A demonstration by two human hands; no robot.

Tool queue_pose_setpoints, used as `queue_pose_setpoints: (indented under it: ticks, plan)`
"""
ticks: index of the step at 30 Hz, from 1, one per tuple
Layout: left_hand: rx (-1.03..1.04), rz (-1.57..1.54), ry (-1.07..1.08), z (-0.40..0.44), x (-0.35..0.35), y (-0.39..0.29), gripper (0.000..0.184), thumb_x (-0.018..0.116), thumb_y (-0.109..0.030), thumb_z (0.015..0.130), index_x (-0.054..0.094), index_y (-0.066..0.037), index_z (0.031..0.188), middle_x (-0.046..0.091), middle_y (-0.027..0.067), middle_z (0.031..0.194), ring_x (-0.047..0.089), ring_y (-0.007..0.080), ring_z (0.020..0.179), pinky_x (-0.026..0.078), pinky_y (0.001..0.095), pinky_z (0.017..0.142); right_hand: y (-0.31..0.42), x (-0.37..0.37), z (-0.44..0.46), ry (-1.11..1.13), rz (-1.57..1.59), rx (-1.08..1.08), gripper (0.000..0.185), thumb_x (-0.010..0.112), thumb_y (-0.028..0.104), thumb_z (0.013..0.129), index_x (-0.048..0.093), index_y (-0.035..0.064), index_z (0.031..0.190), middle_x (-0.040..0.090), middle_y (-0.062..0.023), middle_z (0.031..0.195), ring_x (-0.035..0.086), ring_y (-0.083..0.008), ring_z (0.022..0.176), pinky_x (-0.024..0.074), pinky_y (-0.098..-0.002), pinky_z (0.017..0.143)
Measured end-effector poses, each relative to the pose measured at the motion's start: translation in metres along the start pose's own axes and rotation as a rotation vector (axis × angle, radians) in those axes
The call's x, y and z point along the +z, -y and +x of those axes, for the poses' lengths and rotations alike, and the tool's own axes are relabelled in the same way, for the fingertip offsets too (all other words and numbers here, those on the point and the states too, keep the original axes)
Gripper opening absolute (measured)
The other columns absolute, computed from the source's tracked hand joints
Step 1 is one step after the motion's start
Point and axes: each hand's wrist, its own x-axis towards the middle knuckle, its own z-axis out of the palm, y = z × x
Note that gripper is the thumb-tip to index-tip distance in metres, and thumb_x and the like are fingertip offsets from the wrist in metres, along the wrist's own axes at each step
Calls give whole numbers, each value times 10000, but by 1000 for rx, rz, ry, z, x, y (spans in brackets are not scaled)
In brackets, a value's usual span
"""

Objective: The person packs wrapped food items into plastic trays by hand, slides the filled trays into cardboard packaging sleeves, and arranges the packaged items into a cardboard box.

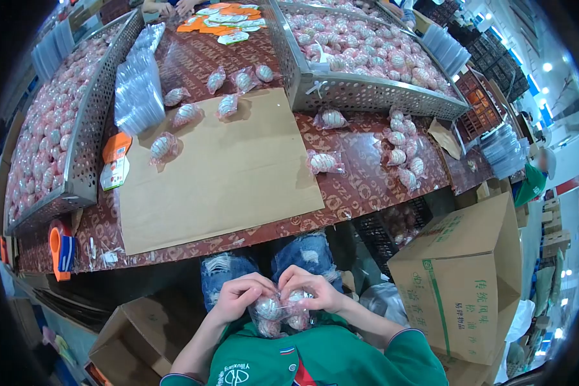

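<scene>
Close to my chest I hold a clear plastic pack with several wrapped eggs in it. My left hand is closed on its upper left edge, and my right hand pinches the upper right side. The fingertips of both hands nearly meet at the top of the pack. On the table ahead, single wrapped eggs lie on and around a brown paper sheet. A group of wrapped eggs rests farther right.
Perforated metal trays full of wrapped eggs stand left and at the back right. Stacked clear plastic trays, orange cards and a tape dispenser are on the table. A cardboard box stands at my right.
</scene>
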Motion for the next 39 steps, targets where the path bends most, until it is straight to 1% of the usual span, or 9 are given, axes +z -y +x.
queue_pose_setpoints:
  ticks: [5,10,18,27,29,31,32,36,39]
  plan:
    - [52,-86,99,-9,-3,2,264,547,-161,978,716,40,946,649,113,1077,591,205,1022,468,325,900,-1,14,3,-78,-21,-52,314,655,300,843,671,14,971,519,-111,1117,505,-205,1070,388,-331,964]
    - [-39,263,129,0,-16,-48,180,595,-131,937,718,-13,991,672,101,1051,610,222,1028,479,335,907,5,19,12,-125,-90,-66,295,637,298,871,618,31,995,524,-100,1104,513,-191,1050,400,-325,939]
    - [-407,638,359,41,-21,-102,176,698,-186,833,637,-43,916,668,94,909,656,212,876,507,326,773,10,36,28,-113,-7,2,299,629,215,863,503,46,1075,485,-84,1105,503,-174,1044,406,-305,934]
    - [-289,412,439,54,-27,-78,114,711,-144,847,679,-62,919,623,64,943,623,157,918,499,293,826,-5,28,26,-274,78,-42,378,644,208,862,474,23,1145,473,-75,1137,466,-169,1099,367,-306,991]
    - [-242,404,462,55,-29,-66,77,697,-94,840,648,-54,885,598,48,882,597,126,824,494,279,738,-2,27,29,-228,-63,-29,433,654,253,838,468,17,1149,473,-67,1118,468,-167,1085,369,-300,983]
    - [-451,326,418,56,-25,-72,69,663,-54,838,596,-45,824,586,31,761,578,109,691,475,266,609,-5,27,30,-216,2,10,445,643,263,853,460,19,1177,481,-76,1121,475,-171,1095,374,-311,987]
    - [-548,367,435,57,-26,-78,87,690,-55,847,613,-46,886,587,27,872,596,125,828,497,275,723,1,28,30,-199,9,36,484,639,261,873,421,22,1233,482,-101,1171,477,-186,1125,375,-331,1001]
    - [-456,405,384,51,-32,-73,77,670,-51,845,603,-42,881,609,37,832,602,124,784,496,280,687,-6,21,18,-195,323,74,466,586,188,918,339,36,1282,464,-134,1226,478,-200,1137,376,-349,1006]
    - [-439,377,358,48,-35,-71,157,661,-52,831,586,-46,969,628,62,803,620,150,760,497,304,673,-16,2,-3,-72,208,226,388,580,118,913,357,35,1219,490,-80,1120,504,-141,1050,417,-322,913]
